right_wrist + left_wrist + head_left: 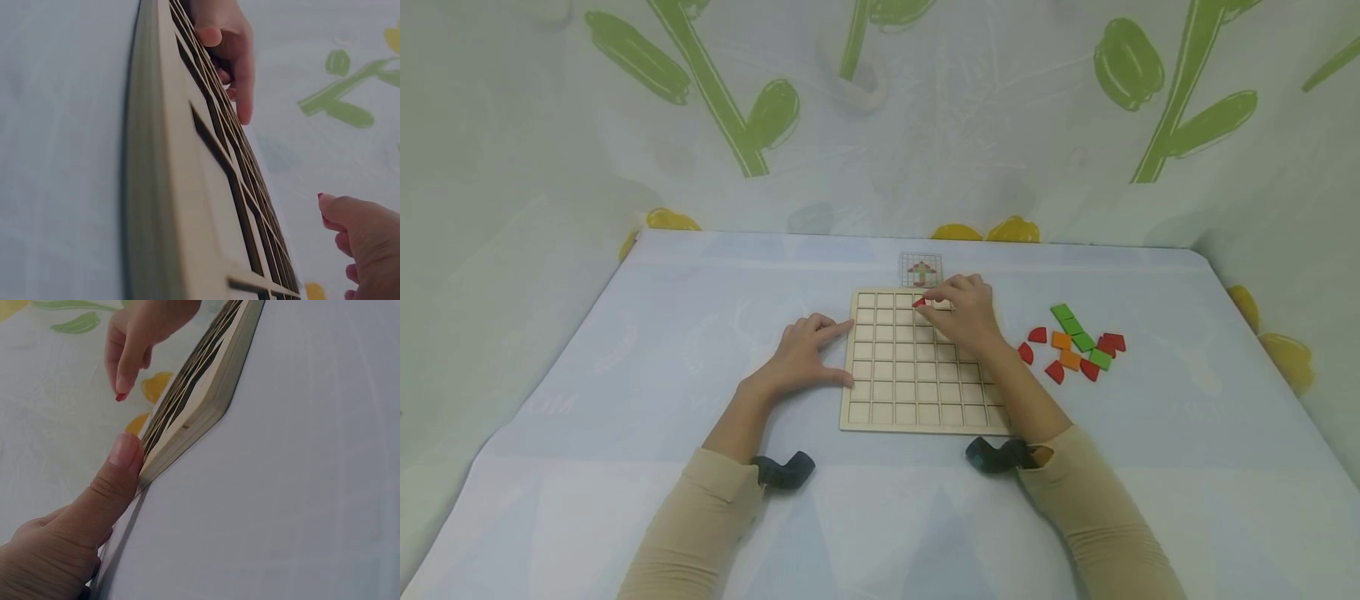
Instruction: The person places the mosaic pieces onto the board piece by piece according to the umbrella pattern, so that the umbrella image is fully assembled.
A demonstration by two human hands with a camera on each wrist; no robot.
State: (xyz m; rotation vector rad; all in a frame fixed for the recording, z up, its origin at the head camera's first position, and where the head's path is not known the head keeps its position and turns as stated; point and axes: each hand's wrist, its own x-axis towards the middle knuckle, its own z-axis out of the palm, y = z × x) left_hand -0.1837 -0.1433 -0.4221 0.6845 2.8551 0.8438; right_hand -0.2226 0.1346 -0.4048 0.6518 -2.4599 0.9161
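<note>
A square wooden grid board [917,429] lies on the table in front of me. My left hand [797,354] rests at its left edge, thumb and index finger spread apart and touching the rim. In the left wrist view the thumb [125,453] presses against the board's side. Over the far rows of the grid, my right hand [966,312] pinches a small red piece [919,302] between thumb and fingertips. Fingers hide most of that piece, so its full shape cannot be told. The right wrist view shows its red tip [320,195] above the board.
Right of the board lie loose flat pieces: several green squares [1083,342], orange squares [1070,359] and red quarter-circles [1037,335], some touching. A printed pattern card [921,267] lies against the board's far edge. A patterned wall sheet [962,125] rises behind the table.
</note>
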